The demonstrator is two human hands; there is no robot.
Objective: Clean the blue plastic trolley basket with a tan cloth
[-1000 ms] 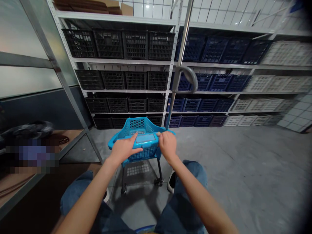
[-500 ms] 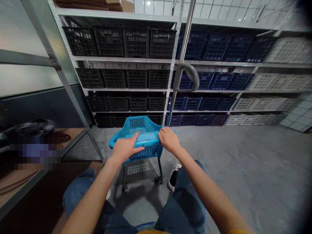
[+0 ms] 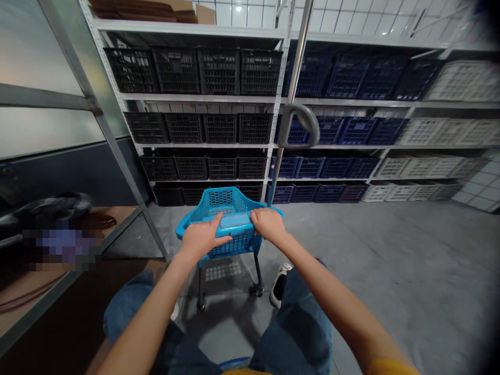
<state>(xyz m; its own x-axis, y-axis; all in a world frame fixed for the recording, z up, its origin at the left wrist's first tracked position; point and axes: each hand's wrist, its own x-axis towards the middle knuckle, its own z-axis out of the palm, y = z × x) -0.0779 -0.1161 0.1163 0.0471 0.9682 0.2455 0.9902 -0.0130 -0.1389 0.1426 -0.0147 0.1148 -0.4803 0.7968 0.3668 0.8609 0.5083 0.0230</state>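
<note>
A small blue plastic shopping cart (image 3: 221, 198) stands on the floor in front of me, between my legs, on dark metal legs with casters. My left hand (image 3: 200, 238) lies over the left part of its handle bar (image 3: 235, 221), thumb on top and fingers wrapped round it. On the right end of the bar, my right hand (image 3: 267, 223) is closed over the edge. The bar shows a lighter blue panel between the hands. The visible part of the basket holds nothing I can make out. A tall metal pole rises from the cart's right side, with a grey loop handle (image 3: 308, 125).
Behind the cart, a white rack (image 3: 203, 97) holds rows of black crates (image 3: 219, 70), dark blue crates (image 3: 347, 75) and white crates (image 3: 453, 80). At left stands a metal-framed shelf (image 3: 117, 161) with dark items and a blurred patch. Grey floor (image 3: 383, 260) stretches right.
My right hand has slid slightly left along the handle bar. The left hand keeps its place, and the view has shifted a little.
</note>
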